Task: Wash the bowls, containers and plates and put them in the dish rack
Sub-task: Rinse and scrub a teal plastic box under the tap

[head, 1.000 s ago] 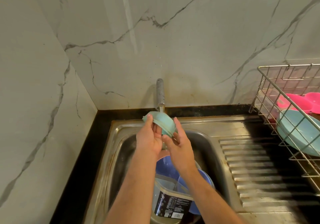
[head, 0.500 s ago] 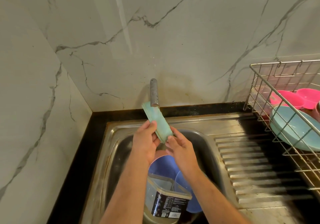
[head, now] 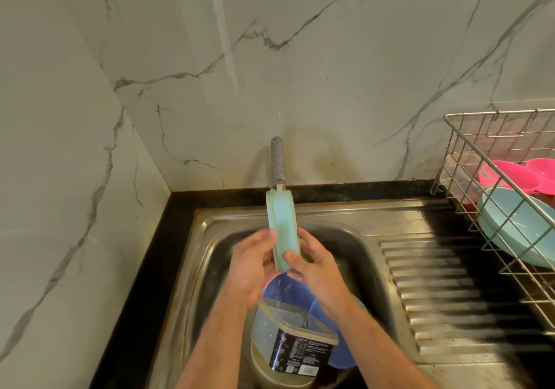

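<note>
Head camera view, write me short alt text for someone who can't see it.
Two hands, left hand and right hand, hold a pale green dish on edge under the tap above a steel sink holding a clear plastic container and blue bowls. At right, a wire dish rack holds a light blue bowl and pink dishes.

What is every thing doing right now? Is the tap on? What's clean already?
Tap: on, thin stream.
Green dish: on edge under the tap, held by both hands.
Left hand: grips the dish.
Right hand: grips the dish.
Tub: in the sink, unwashed.
Blue bowls: in the sink.
Rack: holds a blue plate and pink dishes.
</note>
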